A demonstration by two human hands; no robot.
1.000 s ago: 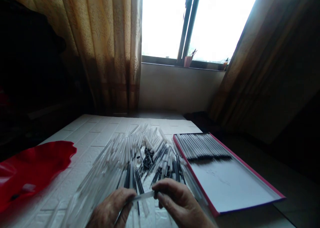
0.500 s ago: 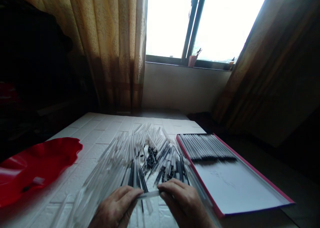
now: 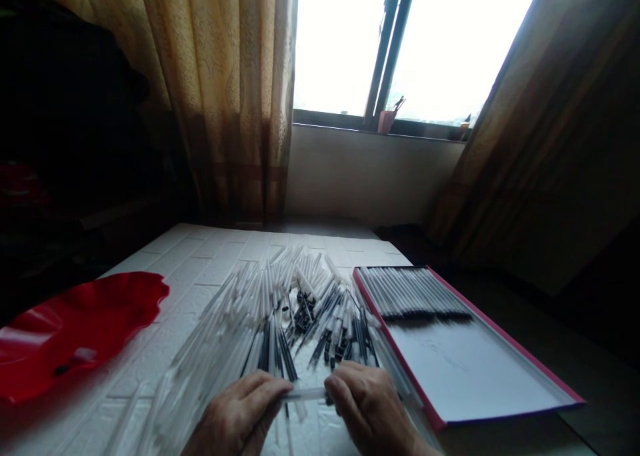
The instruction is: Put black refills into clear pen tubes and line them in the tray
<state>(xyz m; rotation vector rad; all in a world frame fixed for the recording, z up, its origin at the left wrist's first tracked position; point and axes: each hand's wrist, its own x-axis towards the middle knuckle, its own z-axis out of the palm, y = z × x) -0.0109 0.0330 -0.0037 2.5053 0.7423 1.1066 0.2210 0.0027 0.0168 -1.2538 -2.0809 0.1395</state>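
Clear tube (image 3: pixel 305 395): low in the middle of the frame. It lies almost flat, left to right, just above the white surface (image 3: pixel 200 256).
Left hand (image 3: pixel 240 416): at the bottom, left of the tube. Its grip is closed, thumb and fingers pinching the tube's left end.
Right hand (image 3: pixel 370 413): at the bottom, right of the tube. Its grip is closed too, fingertips curled over the right end.
Pile of tubes and refills (image 3: pixel 280 316): spread out just behind the hands.
Red-edged tray (image 3: pixel 475 376): on the right, with a neat row of pens (image 3: pixel 415 295) at its far end.
Red dish (image 3: pixel 75 329): on the left.
Change: a second ago both hands held the tube too. It tipped up a little to the right then, and now it is nearly level.
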